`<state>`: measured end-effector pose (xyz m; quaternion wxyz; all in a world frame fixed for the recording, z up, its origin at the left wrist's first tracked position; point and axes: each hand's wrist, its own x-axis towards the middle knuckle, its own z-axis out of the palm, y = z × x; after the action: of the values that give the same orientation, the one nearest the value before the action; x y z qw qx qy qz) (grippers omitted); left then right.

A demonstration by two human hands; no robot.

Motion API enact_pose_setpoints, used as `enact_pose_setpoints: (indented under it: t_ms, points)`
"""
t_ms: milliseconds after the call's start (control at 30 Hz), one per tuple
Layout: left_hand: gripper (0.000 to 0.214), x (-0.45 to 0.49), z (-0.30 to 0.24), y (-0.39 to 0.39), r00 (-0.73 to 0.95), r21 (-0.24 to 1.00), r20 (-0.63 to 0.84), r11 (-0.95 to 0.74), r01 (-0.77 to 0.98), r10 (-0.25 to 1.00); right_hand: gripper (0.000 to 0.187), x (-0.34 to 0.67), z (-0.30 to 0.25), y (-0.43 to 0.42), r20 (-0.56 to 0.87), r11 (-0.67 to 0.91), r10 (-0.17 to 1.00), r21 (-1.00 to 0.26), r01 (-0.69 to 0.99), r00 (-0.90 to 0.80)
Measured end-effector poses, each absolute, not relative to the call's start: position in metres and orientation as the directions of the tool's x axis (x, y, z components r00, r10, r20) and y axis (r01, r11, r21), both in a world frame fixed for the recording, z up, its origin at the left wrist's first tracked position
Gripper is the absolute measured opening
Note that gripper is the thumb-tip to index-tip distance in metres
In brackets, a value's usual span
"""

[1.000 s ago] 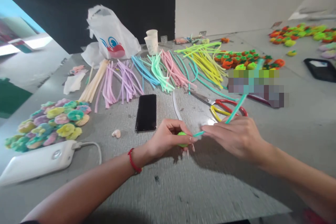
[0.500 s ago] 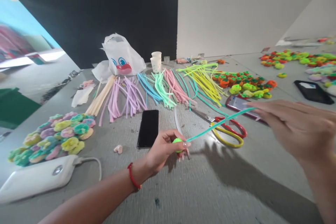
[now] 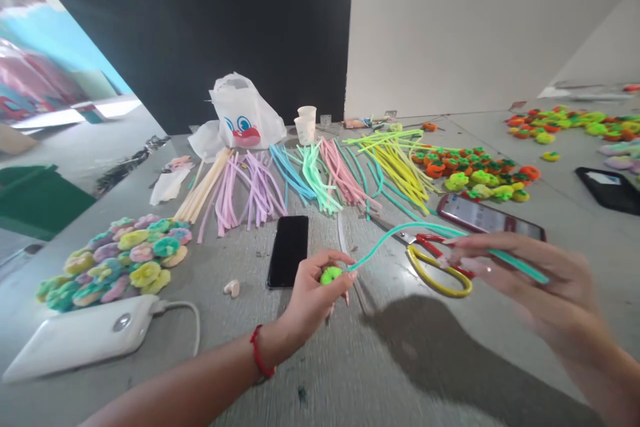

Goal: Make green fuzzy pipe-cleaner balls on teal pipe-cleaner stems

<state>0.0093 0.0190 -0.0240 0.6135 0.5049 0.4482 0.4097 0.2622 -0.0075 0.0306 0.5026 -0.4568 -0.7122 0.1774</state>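
My left hand is closed on a small round lime-green fuzzy piece, coiled from pipe cleaner. From its fingertips a teal pipe cleaner arches over to my right hand, whose fingers are closed on it, with the free end sticking out past them. Behind the right fingers lie scissors with one red and one yellow handle. A black phone rests just beyond the left hand. Where the teal stem joins the green piece is hidden by the fingers.
Bundles of pipe cleaners fan across the table's back. Finished fuzzy flowers and a white power bank lie left; orange pumpkin-like pieces and a red-edged phone lie right. Paper cups stand beside a plastic bag.
My right hand has come lower and a little closer to the left. The teal pipe cleaner, straight before, now bows upward, and its free end shows. The view has shifted slightly.
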Motion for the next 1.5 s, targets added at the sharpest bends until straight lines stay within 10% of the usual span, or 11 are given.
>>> enact_pose_setpoints:
  t_ms: [333, 733, 1500]
  points:
    - [0.014, 0.008, -0.023, 0.014, 0.451, 0.931, 0.147, -0.277, 0.238, 0.881, 0.021, 0.231, 0.005, -0.009, 0.561, 0.774, 0.481, 0.088, 0.627, -0.673]
    - [0.037, 0.01, -0.022, 0.014, 0.693, 0.924, 0.179, -0.361, 0.125, 0.698, 0.015, 0.227, -0.005, -0.011, 0.609, 0.741, 0.623, -0.259, 0.619, -0.492]
    - [0.047, 0.012, -0.033, 0.012, 0.648, 0.875, 0.155, -0.408, 0.261, 0.746, 0.03, 0.218, -0.005, -0.02, 0.551, 0.762, 0.574, -0.089, 0.641, -0.606]
